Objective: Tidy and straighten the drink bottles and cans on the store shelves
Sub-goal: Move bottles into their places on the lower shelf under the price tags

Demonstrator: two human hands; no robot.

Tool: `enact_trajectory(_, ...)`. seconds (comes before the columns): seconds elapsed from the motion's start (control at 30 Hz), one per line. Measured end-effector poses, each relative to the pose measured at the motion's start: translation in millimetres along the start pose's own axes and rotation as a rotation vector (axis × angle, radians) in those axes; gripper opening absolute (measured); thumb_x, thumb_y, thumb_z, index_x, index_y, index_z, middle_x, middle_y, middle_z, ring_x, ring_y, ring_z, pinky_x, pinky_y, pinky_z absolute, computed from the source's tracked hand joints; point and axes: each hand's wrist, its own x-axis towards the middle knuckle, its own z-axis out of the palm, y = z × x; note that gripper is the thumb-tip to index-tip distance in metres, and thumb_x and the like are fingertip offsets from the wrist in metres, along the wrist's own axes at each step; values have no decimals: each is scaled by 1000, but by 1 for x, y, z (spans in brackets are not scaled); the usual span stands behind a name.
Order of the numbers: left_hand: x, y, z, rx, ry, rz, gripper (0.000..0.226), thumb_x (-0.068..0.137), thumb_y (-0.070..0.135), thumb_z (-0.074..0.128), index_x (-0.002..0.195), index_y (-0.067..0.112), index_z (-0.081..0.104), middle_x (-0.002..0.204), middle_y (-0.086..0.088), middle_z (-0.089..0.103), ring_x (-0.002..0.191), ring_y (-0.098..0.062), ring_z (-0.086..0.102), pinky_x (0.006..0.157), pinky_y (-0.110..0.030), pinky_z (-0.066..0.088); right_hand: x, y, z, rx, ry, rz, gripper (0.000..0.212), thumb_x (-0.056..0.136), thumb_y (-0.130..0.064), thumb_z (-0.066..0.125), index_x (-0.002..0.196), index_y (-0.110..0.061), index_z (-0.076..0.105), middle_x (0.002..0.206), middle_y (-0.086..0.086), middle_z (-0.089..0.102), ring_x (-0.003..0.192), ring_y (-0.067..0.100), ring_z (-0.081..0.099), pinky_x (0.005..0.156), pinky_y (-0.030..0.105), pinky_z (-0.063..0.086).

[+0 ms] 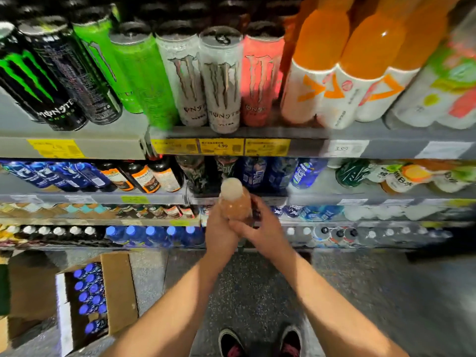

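Both hands hold one pale orange drink bottle [235, 199] in front of the shelving, out in the aisle and clear of every shelf edge. The left hand [219, 228] wraps its lower body from the left, and the right hand [260, 225] curls round it from the right, fingers overlapping near the base. The bottle stands roughly upright, its whitish cap toward the camera; the view is too blurred to read its label.

The step in hand looks like returning this bottle to its row. Its colour suggests the tall orange bottles [360, 68] at the right of the top shelf [360, 135], beside the pink Monster can [260, 81], though I cannot confirm the match.

To do it well, shift to a one-handed grip low on the body so the other hand can steady neighbours. Set the base down flat behind the shelf's front edge, then turn the label outward and align it with the row. Avoid nudging the white Monster can [222, 81] standing right at the front edge.
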Motion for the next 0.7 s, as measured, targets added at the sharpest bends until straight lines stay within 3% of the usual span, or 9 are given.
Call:
enact_trajectory(0.1, -4, 2, 37, 116, -151, -38, 22, 88, 12, 71, 109, 11, 68, 97, 1, 71, 91, -8, 69, 84, -29, 56, -4, 4, -47, -125, 59, 26, 61, 68, -38, 88, 117, -41, 53, 111, -17, 65, 97, -13, 59, 83, 9, 46)
enact_trajectory(0.17, -8, 9, 58, 107, -255, -19, 26, 85, 1, 74, 108, 9, 66, 96, 2, 70, 80, 11, 64, 76, -11, 51, -5, 5, -76, -221, 113, 6, 55, 67, -39, 89, 109, -37, 54, 101, -14, 66, 86, -6, 60, 70, 7, 42)
enact_trajectory(0.23, -11, 24, 80, 140, -311, -3, 34, 81, 11, 79, 108, 22, 63, 90, 15, 66, 72, 17, 59, 64, -5, 43, -8, 11, -102, -247, 166, -10, 50, 66, -35, 90, 100, -38, 53, 93, -16, 66, 80, -9, 60, 65, 6, 41)
enact_trajectory(0.37, -8, 32, 121, 149, -423, 103, 71, 60, 32, 85, 126, 30, 57, 111, 7, 71, 102, -10, 67, 87, -27, 53, -8, 33, -147, -161, 363, -41, 49, 67, -25, 90, 97, -39, 55, 89, -22, 64, 80, -15, 60, 65, 6, 43)
enact_trajectory(0.5, -7, 23, 147, 53, -423, 94, 63, 69, 10, 89, 122, 24, 57, 111, 3, 69, 101, 5, 64, 86, -14, 50, 5, 53, -181, -151, 568, -79, 54, 69, -29, 89, 113, -18, 60, 103, -1, 68, 94, 15, 65, 75, 25, 51)
enact_trajectory(0.6, -3, 9, 159, 26, -288, 25, 51, 74, 15, 86, 117, 22, 60, 111, 0, 69, 99, -9, 64, 84, -26, 53, 24, 68, -195, -178, 659, -125, 63, 70, -34, 89, 121, -14, 57, 115, 5, 67, 105, 21, 64, 85, 36, 54)
enact_trajectory(0.7, 2, -2, 166, 5, -140, -10, 36, 79, -1, 81, 106, 14, 63, 94, 0, 66, 78, 0, 59, 77, -20, 48, 44, 80, -202, -149, 676, -129, 65, 73, -38, 86, 126, -15, 56, 120, 3, 66, 110, 18, 62, 92, 36, 53)
